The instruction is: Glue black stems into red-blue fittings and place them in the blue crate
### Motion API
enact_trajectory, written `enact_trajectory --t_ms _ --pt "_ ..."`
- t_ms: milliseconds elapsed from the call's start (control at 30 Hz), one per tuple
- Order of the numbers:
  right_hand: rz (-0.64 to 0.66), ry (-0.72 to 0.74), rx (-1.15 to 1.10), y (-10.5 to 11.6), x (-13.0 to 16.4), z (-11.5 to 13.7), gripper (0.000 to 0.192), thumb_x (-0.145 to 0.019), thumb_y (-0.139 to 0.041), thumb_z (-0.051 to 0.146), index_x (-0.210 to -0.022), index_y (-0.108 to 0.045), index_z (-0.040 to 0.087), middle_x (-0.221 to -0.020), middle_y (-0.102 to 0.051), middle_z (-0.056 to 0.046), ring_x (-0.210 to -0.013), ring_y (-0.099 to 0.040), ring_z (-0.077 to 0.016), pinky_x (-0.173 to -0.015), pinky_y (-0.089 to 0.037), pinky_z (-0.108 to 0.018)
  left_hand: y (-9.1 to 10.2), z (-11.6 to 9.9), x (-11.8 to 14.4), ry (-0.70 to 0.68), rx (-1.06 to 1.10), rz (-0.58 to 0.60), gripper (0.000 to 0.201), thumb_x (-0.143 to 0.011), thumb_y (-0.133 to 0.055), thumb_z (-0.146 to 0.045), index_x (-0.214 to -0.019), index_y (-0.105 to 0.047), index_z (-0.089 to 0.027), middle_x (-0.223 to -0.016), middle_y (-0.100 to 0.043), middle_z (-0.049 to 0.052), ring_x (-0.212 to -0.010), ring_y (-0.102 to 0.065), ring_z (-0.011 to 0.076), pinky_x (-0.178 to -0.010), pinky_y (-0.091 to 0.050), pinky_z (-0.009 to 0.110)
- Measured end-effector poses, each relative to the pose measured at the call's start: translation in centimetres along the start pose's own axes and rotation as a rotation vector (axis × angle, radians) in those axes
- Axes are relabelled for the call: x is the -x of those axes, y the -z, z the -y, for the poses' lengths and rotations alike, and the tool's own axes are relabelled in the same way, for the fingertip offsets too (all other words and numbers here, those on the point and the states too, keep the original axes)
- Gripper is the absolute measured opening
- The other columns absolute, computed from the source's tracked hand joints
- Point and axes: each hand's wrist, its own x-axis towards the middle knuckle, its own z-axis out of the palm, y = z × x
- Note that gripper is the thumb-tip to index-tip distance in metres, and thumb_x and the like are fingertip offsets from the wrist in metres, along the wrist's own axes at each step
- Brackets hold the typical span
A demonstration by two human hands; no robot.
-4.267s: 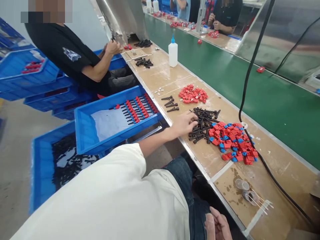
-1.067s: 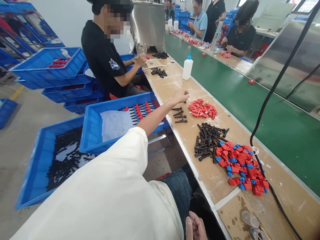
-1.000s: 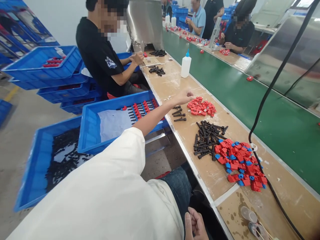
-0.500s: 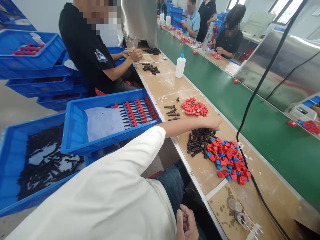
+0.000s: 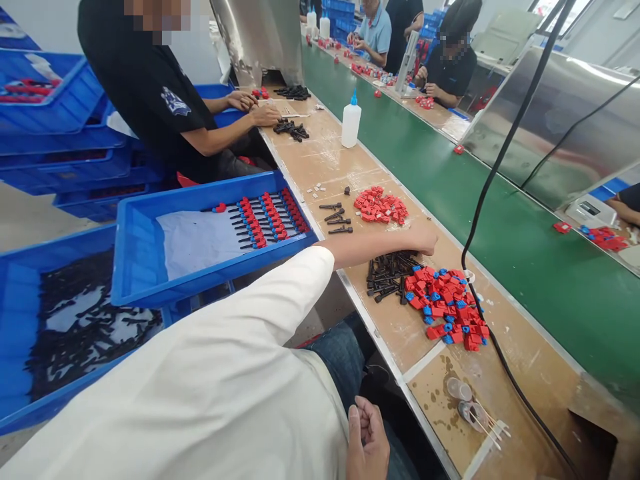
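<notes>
From the head camera, the person's left hand (image 5: 419, 239) reached across the table (image 5: 400, 327) and rested at the far edge of a pile of black pins (image 5: 387, 277); its fingers were curled downward, and whether they gripped a pin could not be told. The pile lay between a heap of red caps (image 5: 380, 205) farther along and a mixed heap of red and blue caps (image 5: 445, 307), which it touched. The right hand (image 5: 367, 443) sat low by the lap, fingers curled loosely together, holding nothing visible. Beside the table stood a blue tray (image 5: 145, 253) with rows of red-capped pins (image 5: 267, 217). A co-worker's hands (image 5: 255, 110) worked farther down.
</notes>
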Motion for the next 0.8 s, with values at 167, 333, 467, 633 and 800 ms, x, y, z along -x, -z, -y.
enact_trajectory --t_ms 167,333,467,633,800 --pt "0.044 -0.017 0.020 0.8 -0.4 0.3 0.047 -0.083 -0.063 0.059 -0.098 -0.074 0.016 -0.089 -0.069 -0.007 -0.080 -0.063 -0.0190 -0.067 -0.051 -0.026 3.6 1.3 1.1 0.080 0.045 -0.032 0.024 -0.073 -0.062 -0.012 -0.091 -0.073 -0.001 -0.091 -0.073 0.023 -0.091 -0.069 0.0313 -0.083 -0.052 0.037" --pt "0.028 -0.039 -0.074 2.1 -0.3 0.5 0.042 -0.081 -0.067 0.057 -0.096 -0.075 0.018 -0.090 -0.069 -0.007 -0.078 -0.064 -0.0181 -0.067 -0.054 -0.025 4.8 1.6 8.0 -0.246 0.873 0.144 0.021 -0.092 -0.058 -0.031 -0.092 -0.069 -0.013 -0.100 -0.074 0.013 -0.097 -0.070 0.0197 -0.086 -0.054 0.031" --pt "0.054 0.019 -0.065 4.5 -0.1 1.9 0.041 -0.077 -0.072 0.054 -0.095 -0.077 0.018 -0.092 -0.071 -0.008 -0.075 -0.066 -0.0177 -0.066 -0.055 -0.025 1.3 0.1 15.1 -0.203 1.320 0.544 0.040 -0.077 -0.080 -0.050 -0.093 -0.062 -0.017 -0.101 -0.075 0.011 -0.093 -0.073 0.0221 -0.082 -0.057 0.034" --pt "-0.282 0.055 0.059 8.3 0.6 5.2 0.042 -0.076 -0.074 0.054 -0.096 -0.076 0.017 -0.094 -0.071 -0.009 -0.078 -0.064 -0.0187 -0.073 -0.054 -0.028 -3.3 -1.7 18.6 -0.091 1.508 0.746 0.049 -0.074 -0.080 -0.055 -0.095 -0.054 -0.020 -0.105 -0.074 0.010 -0.088 -0.075 0.0225 -0.070 -0.059 0.028" --pt "-0.888 -0.050 0.165 12.1 -0.7 5.9 0.058 -0.080 -0.070 0.057 -0.119 -0.070 0.014 -0.088 -0.066 -0.008 -0.073 -0.059 -0.0180 -0.074 -0.052 -0.033 -6.5 -3.1 19.7 -0.016 1.578 0.744 0.048 -0.076 -0.079 -0.055 -0.094 -0.052 -0.019 -0.092 -0.074 0.007 -0.070 -0.075 0.0171 -0.061 -0.057 0.021"
